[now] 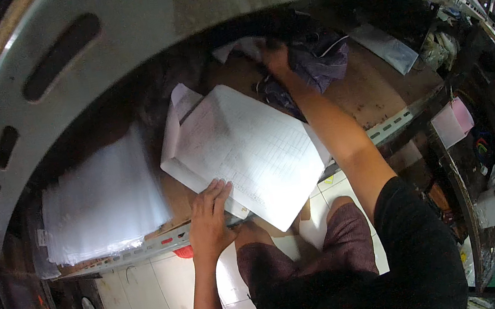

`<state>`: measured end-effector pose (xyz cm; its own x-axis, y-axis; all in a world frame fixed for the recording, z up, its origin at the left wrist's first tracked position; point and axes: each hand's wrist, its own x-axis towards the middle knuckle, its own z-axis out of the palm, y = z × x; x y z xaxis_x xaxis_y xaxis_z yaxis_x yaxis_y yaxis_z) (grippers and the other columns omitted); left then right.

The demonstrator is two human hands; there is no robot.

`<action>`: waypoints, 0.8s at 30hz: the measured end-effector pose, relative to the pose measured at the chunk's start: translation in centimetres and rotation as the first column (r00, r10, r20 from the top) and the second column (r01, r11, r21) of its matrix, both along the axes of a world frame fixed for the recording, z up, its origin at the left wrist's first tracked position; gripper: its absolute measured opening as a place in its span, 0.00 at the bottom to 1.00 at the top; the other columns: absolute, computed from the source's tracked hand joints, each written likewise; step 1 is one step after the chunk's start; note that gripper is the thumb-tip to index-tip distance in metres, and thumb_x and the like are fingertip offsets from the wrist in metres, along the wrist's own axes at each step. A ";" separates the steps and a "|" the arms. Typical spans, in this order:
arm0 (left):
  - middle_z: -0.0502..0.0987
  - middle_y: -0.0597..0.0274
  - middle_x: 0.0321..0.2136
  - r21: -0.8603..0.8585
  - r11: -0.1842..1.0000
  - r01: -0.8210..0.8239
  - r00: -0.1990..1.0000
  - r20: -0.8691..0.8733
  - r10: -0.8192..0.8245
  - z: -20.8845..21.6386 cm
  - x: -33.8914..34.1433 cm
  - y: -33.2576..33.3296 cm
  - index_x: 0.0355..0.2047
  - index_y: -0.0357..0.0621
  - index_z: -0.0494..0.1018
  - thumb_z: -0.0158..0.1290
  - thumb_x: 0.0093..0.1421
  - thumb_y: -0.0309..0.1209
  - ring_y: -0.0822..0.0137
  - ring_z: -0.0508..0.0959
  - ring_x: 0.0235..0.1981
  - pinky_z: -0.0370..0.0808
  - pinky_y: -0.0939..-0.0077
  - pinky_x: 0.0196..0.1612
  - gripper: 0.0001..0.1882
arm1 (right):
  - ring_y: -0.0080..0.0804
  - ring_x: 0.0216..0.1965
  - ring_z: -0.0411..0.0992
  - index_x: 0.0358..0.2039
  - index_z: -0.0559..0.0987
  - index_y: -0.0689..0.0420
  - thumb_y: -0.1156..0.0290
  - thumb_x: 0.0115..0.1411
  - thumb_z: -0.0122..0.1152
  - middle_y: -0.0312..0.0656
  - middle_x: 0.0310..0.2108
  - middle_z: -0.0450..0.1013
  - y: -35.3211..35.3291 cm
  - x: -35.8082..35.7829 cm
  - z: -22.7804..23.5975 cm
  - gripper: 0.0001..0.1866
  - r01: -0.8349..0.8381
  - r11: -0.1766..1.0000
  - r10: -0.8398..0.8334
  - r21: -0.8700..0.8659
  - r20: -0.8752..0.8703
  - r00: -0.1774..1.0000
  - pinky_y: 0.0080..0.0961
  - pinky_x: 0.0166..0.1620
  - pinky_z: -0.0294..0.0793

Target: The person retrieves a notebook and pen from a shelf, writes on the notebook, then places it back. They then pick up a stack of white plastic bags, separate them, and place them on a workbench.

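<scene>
A stack of white printed sheets (259,147) lies at an angle on a brown shelf, and its near corner juts past the shelf's front edge. Against the lower left side of the stack rests my left hand (209,219), fingers stretched out and thumb apart. My right hand (275,57) reaches to the back of the shelf, beside a crumpled white piece of paper (240,48). Shade and blur hide its fingers, so whether it grips that paper is unclear. Dark purple cloth (319,60) lies bunched just right of this hand.
Clear plastic sleeves (103,198) are piled on the left of the shelf (370,91). A perforated metal beam (137,28) arches across the top. At the back right lies a clear plastic packet (387,48). A cluttered rack (461,189) stands at right; white tiles (147,293) cover the floor.
</scene>
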<state>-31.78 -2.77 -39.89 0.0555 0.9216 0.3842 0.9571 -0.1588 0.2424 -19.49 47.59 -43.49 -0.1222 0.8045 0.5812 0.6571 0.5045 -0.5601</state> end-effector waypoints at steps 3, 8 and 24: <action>0.71 0.57 0.62 0.000 1.000 0.006 1.000 0.003 -0.006 0.1 0.1 0.4 0.64 0.48 0.69 0.78 0.32 0.31 0.54 0.69 0.67 0.68 0.55 0.68 0.54 | 0.47 0.49 0.77 0.46 0.81 0.63 0.57 0.62 0.69 0.54 0.48 0.79 3.2 2.1 0.0 0.22 -0.014 0.999 -0.002 -0.039 -0.369 0.929 0.43 0.54 0.74; 0.71 0.58 0.62 -0.016 1.000 -0.014 0.999 -0.029 0.013 0.2 -0.1 -0.2 0.64 0.49 0.69 0.78 0.32 0.32 0.54 0.69 0.67 0.68 0.55 0.69 0.54 | 0.45 0.48 0.80 0.46 0.85 0.59 0.57 0.66 0.65 0.52 0.45 0.82 0.0 0.3 0.9 0.18 -0.016 0.988 0.111 0.155 -0.632 0.767 0.41 0.55 0.76; 0.73 0.55 0.60 0.014 1.000 0.011 1.000 0.019 -0.011 0.9 0.6 0.6 0.62 0.46 0.71 0.77 0.32 0.29 0.52 0.70 0.66 0.68 0.55 0.66 0.52 | 0.60 0.68 0.63 0.68 0.70 0.50 0.48 0.62 0.66 0.54 0.69 0.62 2.4 2.1 4.9 0.37 0.027 0.881 -0.120 0.473 0.167 0.979 0.62 0.70 0.56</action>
<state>-31.13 -2.16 -39.00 0.0579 0.9155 0.3982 0.9504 -0.1726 0.2587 -17.44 50.01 -38.57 -0.2164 0.4566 0.8629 0.7712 0.6220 -0.1357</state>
